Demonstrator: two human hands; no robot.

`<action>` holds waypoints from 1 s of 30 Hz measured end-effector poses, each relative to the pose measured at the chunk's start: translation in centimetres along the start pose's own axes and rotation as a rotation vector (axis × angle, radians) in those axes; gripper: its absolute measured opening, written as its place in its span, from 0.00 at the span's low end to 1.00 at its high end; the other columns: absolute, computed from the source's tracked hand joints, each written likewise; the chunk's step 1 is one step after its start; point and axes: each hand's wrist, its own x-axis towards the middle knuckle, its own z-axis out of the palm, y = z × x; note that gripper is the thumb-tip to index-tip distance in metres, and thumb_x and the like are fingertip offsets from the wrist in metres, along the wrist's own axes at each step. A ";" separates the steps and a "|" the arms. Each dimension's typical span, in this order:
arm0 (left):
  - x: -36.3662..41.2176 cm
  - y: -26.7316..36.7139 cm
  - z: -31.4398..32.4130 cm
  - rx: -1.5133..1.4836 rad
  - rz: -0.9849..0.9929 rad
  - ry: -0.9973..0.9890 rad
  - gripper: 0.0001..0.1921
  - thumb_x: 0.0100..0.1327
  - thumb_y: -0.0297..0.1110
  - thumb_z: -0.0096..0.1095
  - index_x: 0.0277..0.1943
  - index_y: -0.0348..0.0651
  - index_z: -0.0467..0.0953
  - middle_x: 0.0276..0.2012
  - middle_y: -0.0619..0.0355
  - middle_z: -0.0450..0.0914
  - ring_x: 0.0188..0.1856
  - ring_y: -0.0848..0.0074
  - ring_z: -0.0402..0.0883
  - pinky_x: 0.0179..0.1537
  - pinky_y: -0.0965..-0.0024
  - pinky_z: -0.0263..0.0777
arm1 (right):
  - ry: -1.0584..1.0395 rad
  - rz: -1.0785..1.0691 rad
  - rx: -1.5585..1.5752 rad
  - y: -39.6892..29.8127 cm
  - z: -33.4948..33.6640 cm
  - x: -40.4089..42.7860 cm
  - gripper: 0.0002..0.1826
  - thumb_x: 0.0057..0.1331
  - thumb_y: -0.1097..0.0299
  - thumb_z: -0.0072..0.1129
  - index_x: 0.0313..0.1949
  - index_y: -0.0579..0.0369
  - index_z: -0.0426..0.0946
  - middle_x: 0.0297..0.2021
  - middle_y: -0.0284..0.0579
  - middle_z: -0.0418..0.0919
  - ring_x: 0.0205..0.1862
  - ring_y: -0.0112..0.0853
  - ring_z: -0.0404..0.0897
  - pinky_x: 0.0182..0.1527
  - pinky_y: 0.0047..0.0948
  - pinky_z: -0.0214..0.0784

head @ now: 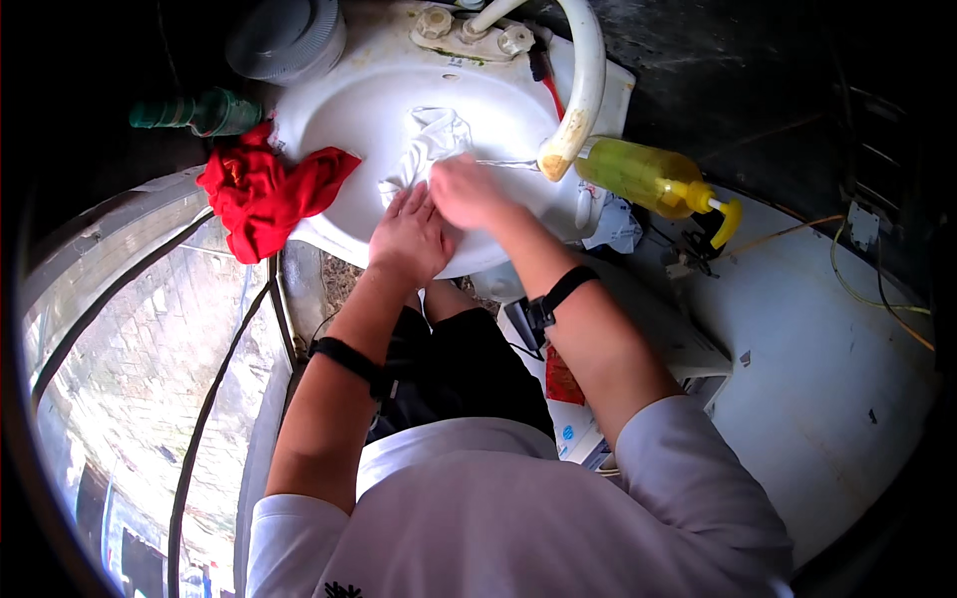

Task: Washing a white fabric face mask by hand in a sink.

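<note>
A wet-looking white cloth (434, 138) lies bunched in the white ceramic washbasin (336, 105). My left hand (410, 232) rests at the cloth's near edge, palm down, with its fingers extended side by side. Close beside it, my right hand (465, 193) is curled at the cloth's near right side and somewhat blurred; whether its fingers grip any cloth cannot be seen. From the curved tap spout (587, 82), a thin stream of water seems to run leftward past the right hand. A red cloth (273, 190) hangs over the basin's left rim.
Right of the basin lies a yellow pump bottle (639, 176). A red-handled brush (549, 82) rests by the tap handles (516, 39). At the upper left are a lidded plastic tub (288, 45) and a green bottle (202, 112). Cables hang at the right wall.
</note>
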 end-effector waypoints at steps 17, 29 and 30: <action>-0.1 0.0 0.0 -0.093 -0.004 0.106 0.29 0.67 0.44 0.55 0.66 0.37 0.76 0.72 0.53 0.73 0.75 0.65 0.68 0.78 0.56 0.54 | 0.143 0.179 -0.060 3.1 -2.4 1.7 0.11 0.72 0.67 0.47 0.43 0.57 0.78 0.48 0.55 0.84 0.58 0.51 0.78 0.62 0.47 0.69; -0.1 0.2 0.1 -0.071 -0.040 0.052 0.28 0.67 0.43 0.55 0.67 0.41 0.76 0.70 0.56 0.76 0.74 0.68 0.69 0.78 0.55 0.53 | 0.106 0.156 -0.016 4.2 -2.3 1.6 0.11 0.72 0.65 0.51 0.47 0.60 0.72 0.46 0.59 0.82 0.51 0.58 0.78 0.57 0.54 0.70; -0.3 0.0 0.1 -0.068 -0.045 0.054 0.28 0.67 0.43 0.55 0.67 0.41 0.76 0.70 0.56 0.76 0.74 0.68 0.69 0.78 0.55 0.53 | 0.015 0.234 0.053 3.4 -2.7 1.6 0.14 0.73 0.64 0.49 0.49 0.62 0.72 0.49 0.60 0.82 0.53 0.58 0.78 0.59 0.54 0.70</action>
